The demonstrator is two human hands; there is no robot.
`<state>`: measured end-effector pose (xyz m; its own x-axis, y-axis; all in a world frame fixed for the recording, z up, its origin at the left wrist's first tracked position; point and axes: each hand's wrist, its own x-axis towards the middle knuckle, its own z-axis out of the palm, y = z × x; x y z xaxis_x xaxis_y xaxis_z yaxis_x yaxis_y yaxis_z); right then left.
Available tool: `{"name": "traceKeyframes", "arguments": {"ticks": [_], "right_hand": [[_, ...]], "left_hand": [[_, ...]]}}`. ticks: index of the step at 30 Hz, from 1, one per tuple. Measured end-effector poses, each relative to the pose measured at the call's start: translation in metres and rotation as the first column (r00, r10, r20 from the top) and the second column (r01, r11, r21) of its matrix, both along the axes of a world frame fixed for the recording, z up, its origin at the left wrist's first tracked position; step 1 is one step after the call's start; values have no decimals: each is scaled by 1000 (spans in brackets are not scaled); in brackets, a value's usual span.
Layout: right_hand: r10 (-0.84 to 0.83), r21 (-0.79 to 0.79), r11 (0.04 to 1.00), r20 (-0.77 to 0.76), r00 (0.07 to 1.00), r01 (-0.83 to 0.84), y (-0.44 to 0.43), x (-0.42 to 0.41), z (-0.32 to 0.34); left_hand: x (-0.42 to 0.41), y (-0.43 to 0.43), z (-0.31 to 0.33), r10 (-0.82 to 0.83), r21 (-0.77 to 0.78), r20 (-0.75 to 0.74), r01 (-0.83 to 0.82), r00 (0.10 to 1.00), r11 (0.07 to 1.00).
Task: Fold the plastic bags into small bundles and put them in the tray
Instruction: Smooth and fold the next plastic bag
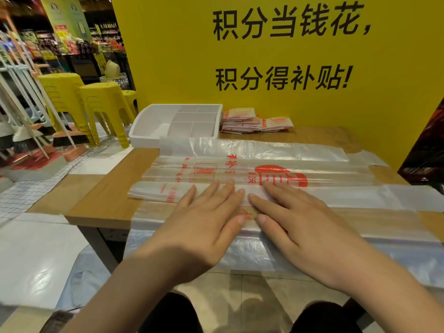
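Yellow sign (283,51), upper frame: "积分当钱花,积分得补贴!". Left hand (204,227), right hand (295,227) flat, fingers straight, pressing red-printed plastic bag (336,195). Folded bundles (242,121) stacked just right of divided white tray (149,131).

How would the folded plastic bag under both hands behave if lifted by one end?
Probably floppy: the plastic bag is thin, see-through film lying flat, so it would sag. It likely springs open, since the left hand and right hand press its fold down. It seems slippery, given its glossy sheen.
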<state>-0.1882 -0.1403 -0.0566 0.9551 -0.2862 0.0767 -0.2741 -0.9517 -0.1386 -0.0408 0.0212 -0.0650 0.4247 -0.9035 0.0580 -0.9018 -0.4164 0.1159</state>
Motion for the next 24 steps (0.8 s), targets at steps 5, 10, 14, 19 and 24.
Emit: {"name": "traceKeyframes", "arguments": {"ticks": [5,10,14,19,24], "right_hand": [[-26,14,1000,-90,996,27,-6,-10,2],[-39,33,999,-98,994,42,-13,-17,1],[-54,30,998,-89,995,57,-10,-16,3],[-59,77,995,-88,994,66,-18,-22,5],[-238,112,963,-87,967,247,-55,-64,4]], "left_hand": [[13,19,9,146,69,-25,-144,989,987],[23,33,15,301,146,-42,-292,953,945],[-1,5,11,135,39,14,-136,991,990],[-7,4,2,100,14,-8,-100,995,995],[3,19,8,167,41,-50,-165,985,985]]}}
